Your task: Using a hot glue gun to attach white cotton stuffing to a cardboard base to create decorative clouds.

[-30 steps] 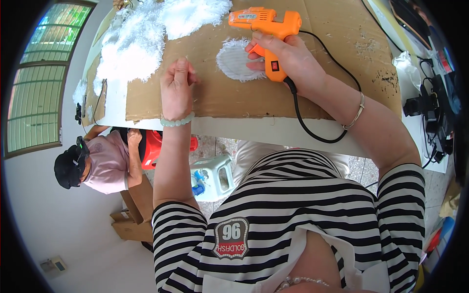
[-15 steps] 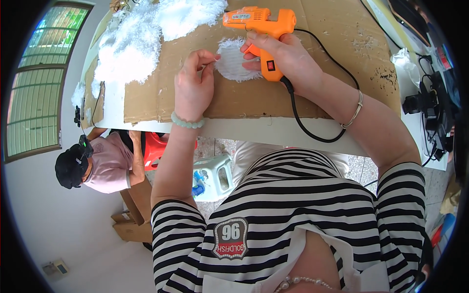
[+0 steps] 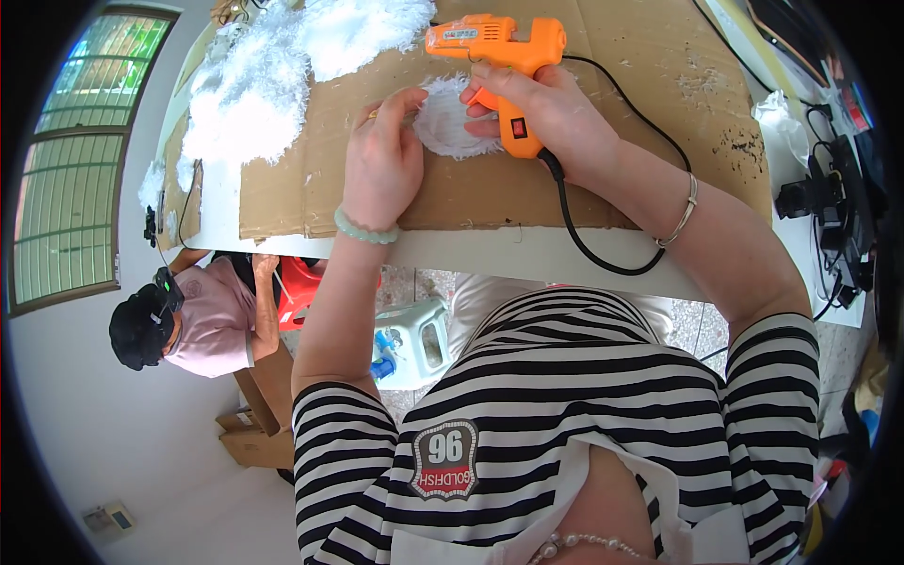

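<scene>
My right hand (image 3: pixel 560 118) is wrapped round the handle of an orange hot glue gun (image 3: pixel 516 94), whose nozzle points left. The gun hangs over the far right side of a small round piece of white fluffy fabric (image 3: pixel 452 118), with its ribbed face up. At that fabric's left edge, my left hand (image 3: pixel 384 155) curls its fingers and thumb round the rim. The fingertips partly hide what they grip there. A black cord (image 3: pixel 574 231) loops from the gun's handle past my right wrist.
Cardboard (image 3: pixel 320 193) covers the white table (image 3: pixel 527 250). White fluffy material (image 3: pixel 250 104) is heaped at the far left. Black devices and cables (image 3: pixel 819 198) lie at the right. A person in pink (image 3: pixel 212 315) sits at the left, beyond a pale stool (image 3: pixel 414 344).
My left hand has rolled slightly, its fingers spreading from a tight pinch to a wider curl at the fabric's edge. The glue gun has shifted slightly left.
</scene>
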A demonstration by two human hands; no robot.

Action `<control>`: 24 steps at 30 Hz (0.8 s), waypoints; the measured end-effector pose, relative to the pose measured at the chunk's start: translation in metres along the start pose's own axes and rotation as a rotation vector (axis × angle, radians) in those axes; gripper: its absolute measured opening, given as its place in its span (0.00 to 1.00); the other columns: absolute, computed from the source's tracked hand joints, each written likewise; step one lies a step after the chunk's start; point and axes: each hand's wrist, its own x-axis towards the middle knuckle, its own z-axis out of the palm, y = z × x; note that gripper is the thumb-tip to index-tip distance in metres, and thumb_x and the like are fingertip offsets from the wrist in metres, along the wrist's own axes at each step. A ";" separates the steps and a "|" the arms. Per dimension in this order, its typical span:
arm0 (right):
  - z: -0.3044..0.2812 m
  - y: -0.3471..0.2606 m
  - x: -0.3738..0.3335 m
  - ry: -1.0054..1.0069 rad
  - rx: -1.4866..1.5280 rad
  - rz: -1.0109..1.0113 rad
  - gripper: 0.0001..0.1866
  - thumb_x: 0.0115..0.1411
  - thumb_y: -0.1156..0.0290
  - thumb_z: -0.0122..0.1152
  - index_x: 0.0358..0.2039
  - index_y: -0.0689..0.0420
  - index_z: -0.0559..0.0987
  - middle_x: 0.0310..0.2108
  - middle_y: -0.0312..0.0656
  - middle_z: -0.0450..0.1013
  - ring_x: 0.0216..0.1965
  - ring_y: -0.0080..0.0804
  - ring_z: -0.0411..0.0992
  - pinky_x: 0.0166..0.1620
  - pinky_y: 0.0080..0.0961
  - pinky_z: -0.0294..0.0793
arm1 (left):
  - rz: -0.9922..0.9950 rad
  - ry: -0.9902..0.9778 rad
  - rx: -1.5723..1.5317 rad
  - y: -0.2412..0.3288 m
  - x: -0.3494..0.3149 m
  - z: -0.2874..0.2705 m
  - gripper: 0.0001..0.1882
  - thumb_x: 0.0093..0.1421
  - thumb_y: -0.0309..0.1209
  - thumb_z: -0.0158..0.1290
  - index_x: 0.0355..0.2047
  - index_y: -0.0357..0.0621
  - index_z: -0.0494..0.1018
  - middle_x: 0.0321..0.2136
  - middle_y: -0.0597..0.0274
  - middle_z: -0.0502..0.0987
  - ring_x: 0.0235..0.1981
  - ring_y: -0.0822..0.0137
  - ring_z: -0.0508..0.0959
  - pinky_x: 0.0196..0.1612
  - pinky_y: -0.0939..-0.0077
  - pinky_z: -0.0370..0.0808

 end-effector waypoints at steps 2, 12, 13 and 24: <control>-0.001 -0.002 -0.001 -0.003 0.000 0.017 0.17 0.61 0.57 0.54 0.40 0.59 0.72 0.35 0.38 0.72 0.36 0.27 0.73 0.40 0.24 0.75 | 0.066 -0.021 0.081 0.004 0.004 0.001 0.18 0.47 0.13 0.42 0.38 0.39 0.71 0.31 0.54 0.78 0.35 0.53 0.77 0.43 0.63 0.71; -0.002 0.001 0.001 0.008 0.009 -0.005 0.17 0.61 0.57 0.53 0.40 0.59 0.72 0.35 0.39 0.72 0.35 0.29 0.74 0.36 0.22 0.74 | -0.006 0.076 0.086 -0.014 0.021 -0.002 0.20 0.47 0.14 0.42 0.41 0.42 0.70 0.30 0.56 0.79 0.38 0.51 0.76 0.43 0.62 0.72; -0.001 0.000 0.001 0.004 0.009 -0.005 0.17 0.61 0.57 0.53 0.40 0.59 0.72 0.35 0.39 0.72 0.35 0.29 0.74 0.36 0.22 0.74 | -0.029 0.008 0.076 -0.011 0.019 0.001 0.21 0.47 0.14 0.43 0.41 0.43 0.70 0.30 0.56 0.79 0.39 0.52 0.76 0.43 0.62 0.72; -0.005 -0.005 0.003 0.081 0.221 -0.151 0.15 0.64 0.65 0.48 0.44 0.63 0.70 0.36 0.43 0.71 0.40 0.29 0.70 0.42 0.31 0.79 | 0.177 -0.100 0.319 0.011 0.010 0.004 0.23 0.46 0.14 0.44 0.43 0.44 0.71 0.31 0.59 0.79 0.38 0.59 0.77 0.45 0.64 0.69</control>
